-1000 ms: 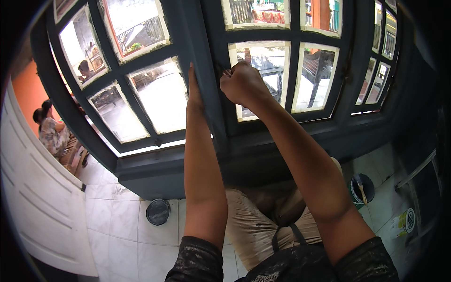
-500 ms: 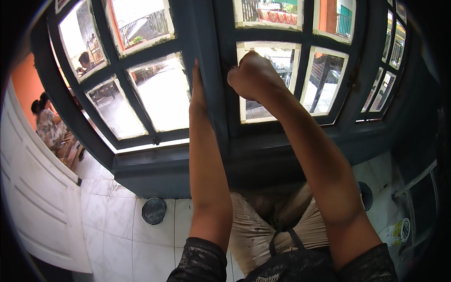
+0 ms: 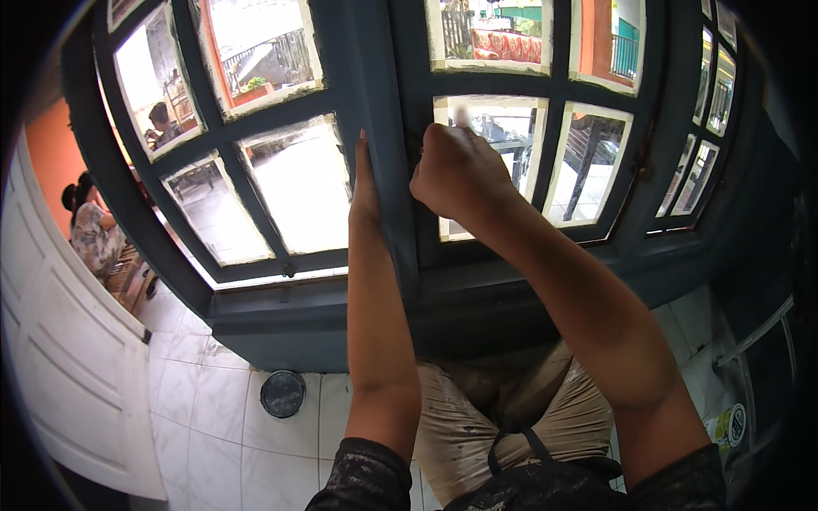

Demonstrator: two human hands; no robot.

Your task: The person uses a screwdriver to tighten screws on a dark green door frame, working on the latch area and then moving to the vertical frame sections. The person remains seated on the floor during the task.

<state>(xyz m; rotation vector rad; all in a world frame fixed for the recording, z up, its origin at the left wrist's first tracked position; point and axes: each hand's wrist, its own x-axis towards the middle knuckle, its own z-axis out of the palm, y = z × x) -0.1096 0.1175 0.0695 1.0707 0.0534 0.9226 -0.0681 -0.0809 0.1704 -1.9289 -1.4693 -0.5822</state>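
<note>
In front of me stands a dark blue-grey window frame point(image 3: 375, 102) with several glass panes. My left hand point(image 3: 364, 192) lies flat and edge-on along the left side of the central post, its fingers straight. To the right of that post, my right hand point(image 3: 460, 170) is closed in a fist close to the right-hand sash. A blurred pale tip point(image 3: 463, 115) shows above the fist; what the fingers hold is hidden. Pale masking tape point(image 3: 492, 102) borders the glass pane behind the right hand.
A round dark tub point(image 3: 283, 393) stands on the white tiled floor point(image 3: 213, 417) below the sill. At the left is a white panelled door point(image 3: 77, 341), with a seated person point(image 3: 95, 230) beyond it. A white and green can point(image 3: 727, 426) sits at the lower right beside a metal-framed object point(image 3: 763, 332).
The view has tilted up slightly, so everything sits lower. My right fist has moved a little down and left against the sash, while my left hand stays in place on the post.
</note>
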